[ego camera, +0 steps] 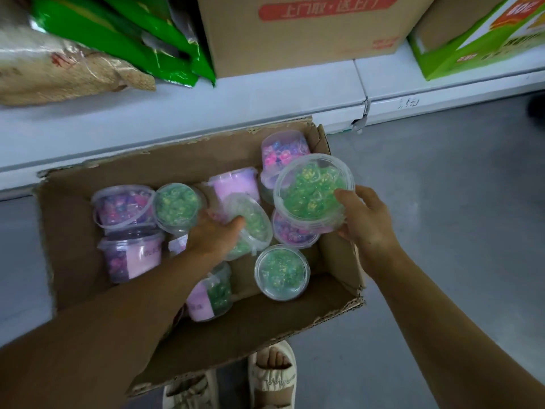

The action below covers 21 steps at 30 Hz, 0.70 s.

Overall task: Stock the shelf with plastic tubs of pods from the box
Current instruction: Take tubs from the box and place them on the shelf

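White shelf (182, 110) runs across the upper part of the frame, w/ a big brown carton (298, 33) w/ red label at top center, green bags (124, 39) and a tan woven sack (59, 72) at upper left, and a green-edged carton (477, 36) at upper right. Grey floor (442, 202) fills the right side.

Open cardboard box (73, 231) sits center-left of frame, just below the shelf edge, flaps torn. Inside: approx a dozen clear plastic tubs, some upright, some on their sides, packed touching each other; some w/ green pods, some w/ pink/purple pods and pink labels.

Right hand (368, 222), center-right of frame, grips a green-pod tub (312, 193) by its rim, fingers curled around the edge, lid facing the camera, held above the box's right side over other tubs. Left hand (215, 234), mid-frame, reaches into the box and has its fingers around a tilted green-pod tub (250, 222) still lying among the others; grip partly hidden by the hand itself.

Loose green tub (281, 271) stands upright just below, lower center of the box. Two feet in cream sandals (271, 376) at bottom center, partly under the box's near edge.
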Each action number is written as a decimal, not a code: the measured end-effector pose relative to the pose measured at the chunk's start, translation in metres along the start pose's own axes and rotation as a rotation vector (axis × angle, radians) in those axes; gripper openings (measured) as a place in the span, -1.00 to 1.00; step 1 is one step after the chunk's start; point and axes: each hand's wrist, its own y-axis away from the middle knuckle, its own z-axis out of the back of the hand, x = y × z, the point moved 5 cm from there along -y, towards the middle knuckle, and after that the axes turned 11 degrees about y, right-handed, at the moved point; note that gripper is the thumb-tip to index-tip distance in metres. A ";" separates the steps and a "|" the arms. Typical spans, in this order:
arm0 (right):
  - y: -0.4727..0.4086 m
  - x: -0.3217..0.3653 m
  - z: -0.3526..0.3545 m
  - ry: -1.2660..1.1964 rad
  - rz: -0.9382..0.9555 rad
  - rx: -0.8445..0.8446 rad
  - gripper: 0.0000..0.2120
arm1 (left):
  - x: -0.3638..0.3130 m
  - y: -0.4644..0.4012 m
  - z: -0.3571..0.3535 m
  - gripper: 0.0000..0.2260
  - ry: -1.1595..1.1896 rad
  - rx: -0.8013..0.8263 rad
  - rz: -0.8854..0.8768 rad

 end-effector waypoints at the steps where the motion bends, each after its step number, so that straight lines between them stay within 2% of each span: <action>1: 0.008 0.008 0.003 -0.006 0.002 -0.001 -0.74 | -0.006 0.011 0.010 -0.41 0.027 0.015 -0.006; 3: 0.025 0.025 0.008 -0.010 0.011 0.003 -0.73 | -0.018 0.030 0.030 -0.33 0.077 0.035 0.002; 4: 0.034 0.035 0.011 -0.015 0.015 0.010 -0.73 | -0.025 0.043 0.041 -0.35 0.093 0.044 0.006; 8: 0.087 0.088 0.026 -0.026 0.051 0.045 -0.77 | -0.063 0.105 0.094 -0.68 0.166 0.016 -0.049; 10: 0.108 0.109 0.034 -0.032 0.067 0.046 -0.80 | -0.077 0.133 0.116 -0.74 0.223 0.014 -0.091; 11: 0.122 0.124 0.041 -0.026 0.082 0.036 -0.79 | -0.087 0.150 0.131 -0.70 0.254 0.004 -0.101; 14: 0.168 0.177 0.063 -0.029 0.118 0.015 -0.79 | -0.116 0.198 0.180 -0.41 0.379 -0.003 -0.152; 15: 0.183 0.196 0.071 -0.043 0.136 0.014 -0.80 | -0.126 0.214 0.196 -0.39 0.416 -0.001 -0.169; 21: 0.282 0.313 0.119 -0.126 0.240 0.045 -0.83 | -0.212 0.325 0.290 -0.51 0.616 0.053 -0.241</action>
